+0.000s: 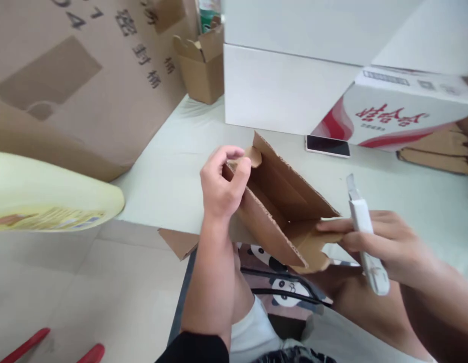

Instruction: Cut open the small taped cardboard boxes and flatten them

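A small cardboard box with its top open is tilted over the front edge of the table, above my lap. My left hand pinches the box's far left end, thumb and fingers around a small flap there. At the near right end, my right hand has its fingers on another flap. That same hand also holds a white utility knife, its blade extended and pointing away from me. The inside of the box shows bare brown cardboard.
A phone lies beside white cartons at the back. Large cardboard carton and yellow bottle stand left. A small open box sits behind; flattened cardboard lies right. Red legs show on the floor.
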`<state>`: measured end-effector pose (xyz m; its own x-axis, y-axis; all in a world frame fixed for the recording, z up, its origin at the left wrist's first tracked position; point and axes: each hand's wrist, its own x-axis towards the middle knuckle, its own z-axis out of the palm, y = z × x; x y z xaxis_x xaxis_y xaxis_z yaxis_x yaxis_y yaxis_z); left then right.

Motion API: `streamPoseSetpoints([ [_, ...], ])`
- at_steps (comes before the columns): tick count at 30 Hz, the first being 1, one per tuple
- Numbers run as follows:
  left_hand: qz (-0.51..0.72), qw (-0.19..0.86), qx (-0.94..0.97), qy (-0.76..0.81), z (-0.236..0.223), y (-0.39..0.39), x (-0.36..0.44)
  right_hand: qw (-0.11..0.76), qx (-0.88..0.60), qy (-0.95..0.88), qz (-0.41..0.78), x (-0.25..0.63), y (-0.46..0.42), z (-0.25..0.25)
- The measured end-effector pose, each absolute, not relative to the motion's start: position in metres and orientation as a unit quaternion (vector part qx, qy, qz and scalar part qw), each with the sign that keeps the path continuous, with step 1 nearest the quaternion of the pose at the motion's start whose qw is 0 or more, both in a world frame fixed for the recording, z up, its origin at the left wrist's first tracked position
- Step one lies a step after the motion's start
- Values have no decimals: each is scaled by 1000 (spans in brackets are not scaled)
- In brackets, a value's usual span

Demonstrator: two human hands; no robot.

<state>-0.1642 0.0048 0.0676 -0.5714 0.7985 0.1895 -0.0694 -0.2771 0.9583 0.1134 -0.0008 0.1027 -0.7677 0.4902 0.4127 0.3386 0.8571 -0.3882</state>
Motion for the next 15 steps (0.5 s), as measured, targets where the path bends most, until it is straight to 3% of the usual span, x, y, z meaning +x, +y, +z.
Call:
streamPoseSetpoints([
  [6,699,280,384,534,57,22,-146,330,-371,-853,164,128,7,72],
  [15,788,191,355,465,55,31,-126,453,-408,-763,217,115,9,28],
])
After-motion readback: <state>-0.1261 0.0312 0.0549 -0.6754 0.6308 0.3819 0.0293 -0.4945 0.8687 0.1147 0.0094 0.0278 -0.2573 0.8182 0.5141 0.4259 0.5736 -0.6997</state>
